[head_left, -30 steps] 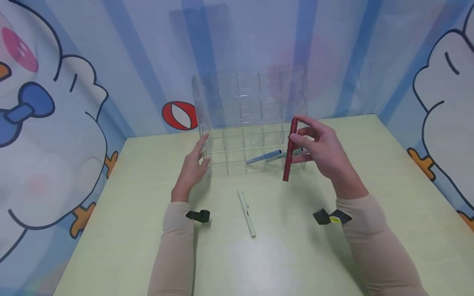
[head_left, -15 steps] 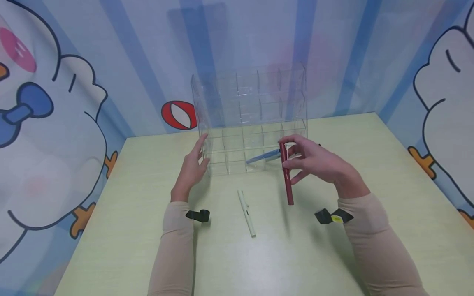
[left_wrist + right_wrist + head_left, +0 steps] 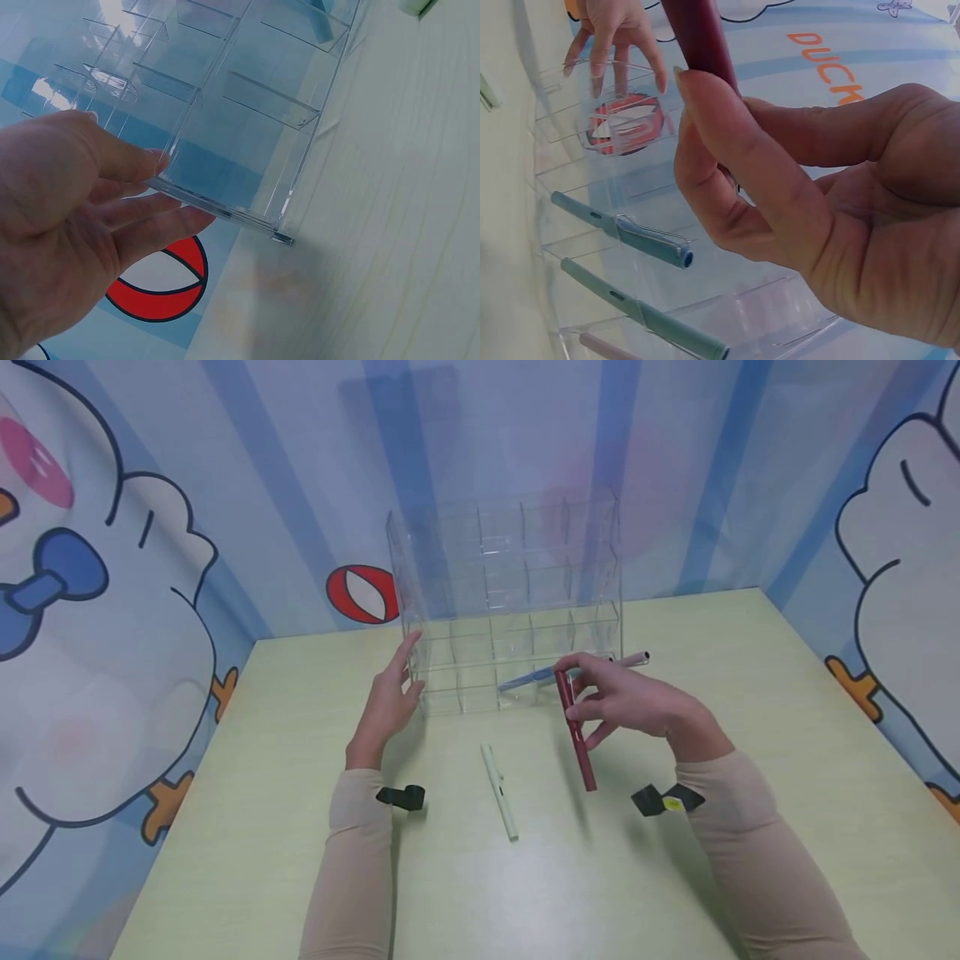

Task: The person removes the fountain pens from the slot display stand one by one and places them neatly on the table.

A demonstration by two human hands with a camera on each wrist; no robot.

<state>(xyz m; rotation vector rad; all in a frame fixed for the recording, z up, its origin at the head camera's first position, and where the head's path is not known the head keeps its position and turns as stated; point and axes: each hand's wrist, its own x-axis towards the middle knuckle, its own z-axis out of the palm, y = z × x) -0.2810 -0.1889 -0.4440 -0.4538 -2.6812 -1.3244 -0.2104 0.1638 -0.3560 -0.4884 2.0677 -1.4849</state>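
My right hand (image 3: 618, 693) pinches a dark red capped pen (image 3: 582, 760) between thumb and fingers, in front of the clear organizer's right part. The pen tilts, its lower end toward me. My left hand (image 3: 382, 706) rests its spread fingers against the left side of the clear plastic organizer (image 3: 457, 637), which has rows of compartments. A blue pen (image 3: 622, 229), a green pen (image 3: 645, 313) and a pink pen (image 3: 604, 349) lie in separate bottom-row compartments. In the head view my right hand partly hides them. A pale green pen (image 3: 499, 793) lies on the table between my arms.
The light wooden table (image 3: 247, 827) runs back to a blue striped backdrop (image 3: 510, 435) with cartoon ducks. The organizer stands near the backdrop. Dark wrist cameras sit on both sleeves.
My right hand has moved down and a little left with the red pen, whose lower end swung toward me. The pink pen's end now shows behind it. My left hand has stayed still.
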